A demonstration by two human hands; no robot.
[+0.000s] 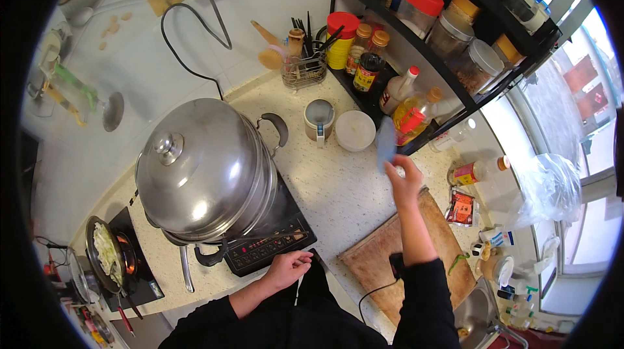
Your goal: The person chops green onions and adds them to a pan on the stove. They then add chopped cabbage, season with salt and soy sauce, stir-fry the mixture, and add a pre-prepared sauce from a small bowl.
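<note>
My right hand (406, 178) is stretched out over the counter, its thumb and fingers pinching a bluish lid (386, 141), blurred, beside the oil bottle. A white bowl (355, 130) and a lidded jar (319, 122) stand left of it. My left hand (291, 268) is near the front edge of the induction cooktop (273, 246), fingers loosely curled; whether it holds anything is unclear. A large steel steamer pot with a domed lid (200, 168) sits on that cooktop.
At the left, a frying pan of chopped pale vegetables (107, 254) is on another cooktop. A wooden cutting board (380, 271) lies at the right, before the sink (473, 312). A black spice rack (419, 36) stands behind, with a cutlery basket (303, 73) beside it.
</note>
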